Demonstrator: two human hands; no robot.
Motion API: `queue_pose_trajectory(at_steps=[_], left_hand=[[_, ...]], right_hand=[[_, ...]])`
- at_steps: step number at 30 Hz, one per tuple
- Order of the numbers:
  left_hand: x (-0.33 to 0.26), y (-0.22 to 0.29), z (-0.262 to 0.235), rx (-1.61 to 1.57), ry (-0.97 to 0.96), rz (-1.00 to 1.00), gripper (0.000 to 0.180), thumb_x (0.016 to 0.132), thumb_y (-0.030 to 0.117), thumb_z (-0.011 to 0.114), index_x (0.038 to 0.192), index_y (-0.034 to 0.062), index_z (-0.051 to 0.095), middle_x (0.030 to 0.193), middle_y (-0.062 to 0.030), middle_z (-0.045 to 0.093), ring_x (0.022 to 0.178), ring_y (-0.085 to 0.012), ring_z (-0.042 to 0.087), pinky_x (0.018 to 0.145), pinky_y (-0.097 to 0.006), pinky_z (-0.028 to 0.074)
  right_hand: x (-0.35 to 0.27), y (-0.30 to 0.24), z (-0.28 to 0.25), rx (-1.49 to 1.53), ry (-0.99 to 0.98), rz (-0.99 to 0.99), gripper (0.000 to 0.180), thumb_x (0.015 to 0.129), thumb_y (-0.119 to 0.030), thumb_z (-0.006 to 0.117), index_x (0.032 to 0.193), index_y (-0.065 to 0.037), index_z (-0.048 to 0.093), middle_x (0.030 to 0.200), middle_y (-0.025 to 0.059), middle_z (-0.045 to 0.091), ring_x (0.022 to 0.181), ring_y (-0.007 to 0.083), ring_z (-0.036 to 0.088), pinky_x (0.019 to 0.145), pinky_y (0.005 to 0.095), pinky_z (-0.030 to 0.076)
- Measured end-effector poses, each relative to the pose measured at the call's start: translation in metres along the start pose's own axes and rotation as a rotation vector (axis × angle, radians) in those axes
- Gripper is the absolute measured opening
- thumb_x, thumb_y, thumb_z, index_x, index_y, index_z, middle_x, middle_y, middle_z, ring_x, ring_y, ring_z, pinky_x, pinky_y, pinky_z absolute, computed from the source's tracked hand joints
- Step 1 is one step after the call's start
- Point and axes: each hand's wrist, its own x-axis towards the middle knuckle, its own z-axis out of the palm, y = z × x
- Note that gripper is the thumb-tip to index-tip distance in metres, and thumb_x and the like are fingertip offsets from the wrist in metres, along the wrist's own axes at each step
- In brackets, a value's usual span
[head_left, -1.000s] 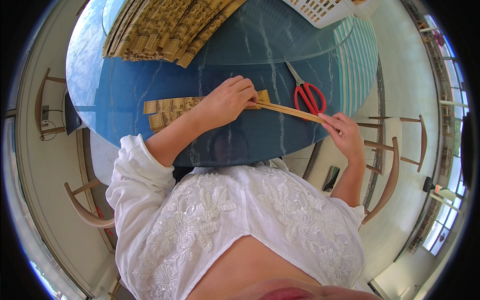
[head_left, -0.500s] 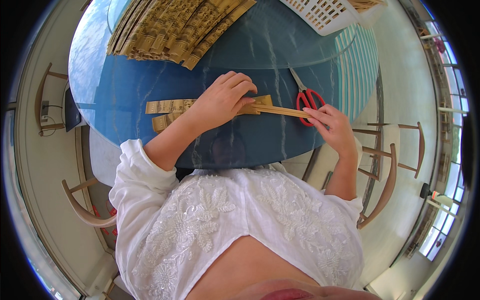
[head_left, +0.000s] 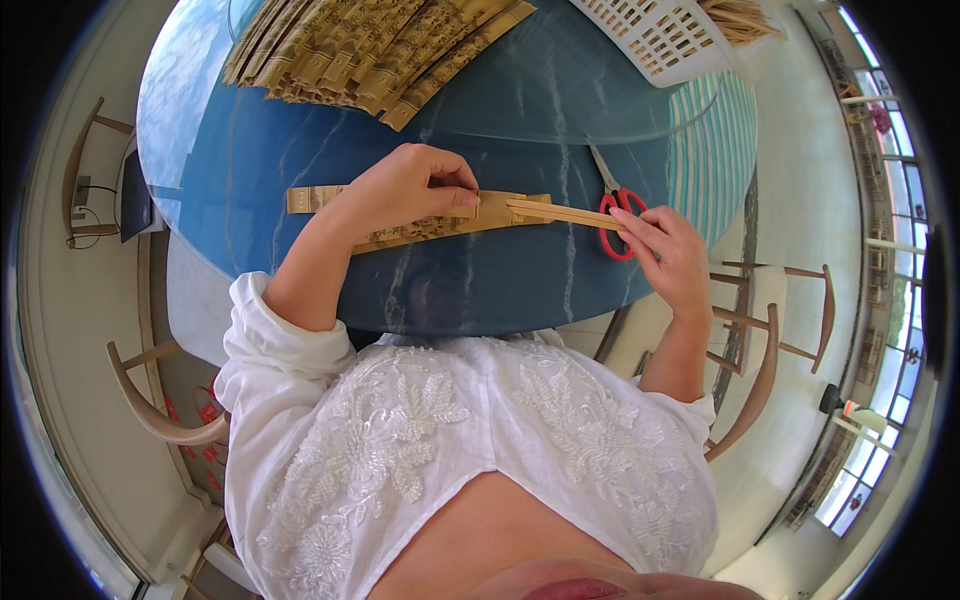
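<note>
Pinched between thumb and fingers of my right hand (head_left: pixel 665 250) is a pair of pale wooden chopsticks (head_left: pixel 572 214), pointing left. Their far ends lie at a gold-brown patterned paper chopstick sleeve (head_left: pixel 500 212); whether they are inside it, I cannot tell. My left hand (head_left: pixel 415 185) is closed, thumb and index fingertip pressed on the sleeve's upper edge, covering its middle. A second paper sleeve (head_left: pixel 312 199) sticks out left of my left wrist. Behind the chopsticks, next to my right fingertips, lie red-handled scissors (head_left: pixel 622 215), blades pointing away.
A large pile of gold-brown paper sleeves (head_left: pixel 370 55) lies at the far left on a raised round glass plate. Right of it stands a white slotted basket (head_left: pixel 665 45) with several wooden chopsticks (head_left: pixel 737 20). The dark blue table (head_left: pixel 460 290) curves round in front of me.
My left hand has slid left along the sleeve, and its fingers have drawn in. The sleeve's left part has swung and now lies tilted under my wrist. My right hand still holds the chopsticks.
</note>
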Motion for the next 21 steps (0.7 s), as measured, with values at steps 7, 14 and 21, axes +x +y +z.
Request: queue_pose_trajectory(at_steps=[7,14,21], left_hand=[[-0.002,0.002,0.005,-0.022,-0.021,0.026,0.019,0.089,0.013,0.074,0.101,-0.0011,0.072,0.084,-0.0059,0.072,0.075,-0.0102,0.062,0.070,-0.026,0.049],[-0.003,0.005,0.013,-0.004,-0.009,0.042,0.019,0.088,0.013,0.074,0.101,-0.0008,0.072,0.082,-0.0083,0.072,0.072,-0.0125,0.063,0.067,-0.028,0.049],[-0.008,0.009,0.002,-0.030,0.093,0.026,0.017,0.089,0.013,0.073,0.100,-0.0004,0.073,0.084,-0.0079,0.073,0.074,-0.0125,0.064,0.069,-0.027,0.050]], right_hand=[[0.025,-0.017,0.017,0.012,0.020,-0.156,0.032,0.080,-0.012,0.077,0.111,-0.017,0.076,0.074,0.0017,0.057,0.067,0.0194,0.055,0.061,0.0332,0.044],[0.036,-0.035,0.051,0.041,-0.022,-0.183,0.030,0.084,-0.019,0.075,0.113,-0.015,0.074,0.075,0.0035,0.057,0.067,0.0215,0.055,0.062,0.0347,0.045],[0.016,-0.011,0.035,0.435,0.210,0.349,0.021,0.091,-0.008,0.070,0.112,-0.005,0.073,0.080,0.0047,0.066,0.069,0.0125,0.060,0.064,0.0256,0.048]])
